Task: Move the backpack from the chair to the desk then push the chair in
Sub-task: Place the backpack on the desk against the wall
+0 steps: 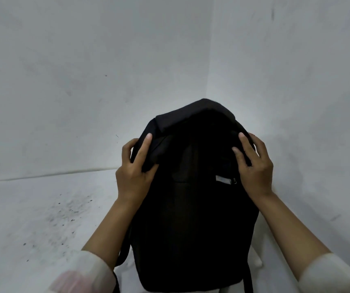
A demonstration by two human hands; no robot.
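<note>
Left hand (135, 172) and right hand (254, 168) grip the black backpack (193, 208) by its upper sides.

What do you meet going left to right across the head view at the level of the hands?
White surface → left hand → black backpack → right hand → wall.

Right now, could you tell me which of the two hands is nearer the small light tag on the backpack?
The right hand: its thumb side sits right beside the light tag on the backpack, while the left hand grips the opposite side.
</note>
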